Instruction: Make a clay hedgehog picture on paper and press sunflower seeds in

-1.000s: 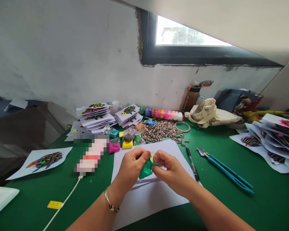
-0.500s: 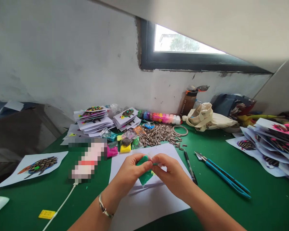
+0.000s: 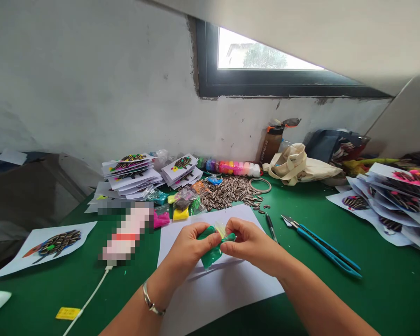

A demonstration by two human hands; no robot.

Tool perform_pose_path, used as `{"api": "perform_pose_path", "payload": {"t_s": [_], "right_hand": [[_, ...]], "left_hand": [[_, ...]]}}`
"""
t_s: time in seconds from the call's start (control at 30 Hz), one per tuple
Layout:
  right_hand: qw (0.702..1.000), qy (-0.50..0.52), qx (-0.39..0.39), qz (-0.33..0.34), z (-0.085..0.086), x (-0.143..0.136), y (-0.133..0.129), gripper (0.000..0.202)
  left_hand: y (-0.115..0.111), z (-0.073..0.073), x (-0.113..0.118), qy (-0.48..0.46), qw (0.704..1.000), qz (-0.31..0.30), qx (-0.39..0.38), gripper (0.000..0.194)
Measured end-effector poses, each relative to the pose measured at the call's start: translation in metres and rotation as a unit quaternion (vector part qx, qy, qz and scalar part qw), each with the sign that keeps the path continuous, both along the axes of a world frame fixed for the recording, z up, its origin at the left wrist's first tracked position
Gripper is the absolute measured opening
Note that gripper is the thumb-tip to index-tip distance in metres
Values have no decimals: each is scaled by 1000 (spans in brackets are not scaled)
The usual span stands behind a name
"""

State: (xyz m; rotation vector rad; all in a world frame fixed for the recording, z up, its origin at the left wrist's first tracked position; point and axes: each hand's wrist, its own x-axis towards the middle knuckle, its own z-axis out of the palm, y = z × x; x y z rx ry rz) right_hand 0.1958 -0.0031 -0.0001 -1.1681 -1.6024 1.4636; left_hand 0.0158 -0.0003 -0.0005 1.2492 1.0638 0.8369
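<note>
My left hand (image 3: 192, 245) is closed round a clear plastic packet of green modelling clay (image 3: 210, 256), thumb pressed on its upper part. Close beside it, my right hand (image 3: 247, 240) pinches green clay at the packet's opened top, where a bit of green shows between thumb and fingers. Whether that bit is still joined to the clay inside, I cannot tell. Both hands are above white paper sheets (image 3: 227, 303) on the green table. A black pen (image 3: 271, 226) lies just right of the paper, partly behind my right hand.
Blue tweezers (image 3: 331, 249) lie to the right. Beyond the paper are striped sunflower seeds (image 3: 224, 192), a tape ring (image 3: 260, 185) and a yellow clay packet (image 3: 181, 213). Stacks of seed-picture cards (image 3: 131, 175) stand at back left, more cards (image 3: 394, 205) at right.
My right hand has turned and shifted slightly right; green clay now shows between its fingers at the packet's top. The left hand keeps its hold. The camera view has shifted slightly.
</note>
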Motion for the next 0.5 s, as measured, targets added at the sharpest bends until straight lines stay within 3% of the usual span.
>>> {"api": "perform_pose_path", "payload": {"t_s": [0.2,0.33,0.5], "right_hand": [[989,121,-85,-8,6,4,2,31],[987,139,-69,-28,11,6,5,32],[971,204,-63,-106,7,11,11,33]], "left_hand": [[0,0,-1,0,1000,20,-5,37],[1,0,-2,-13,999,32,-10,37],[2,-3,-3,-31,999,37,-15,37]]}}
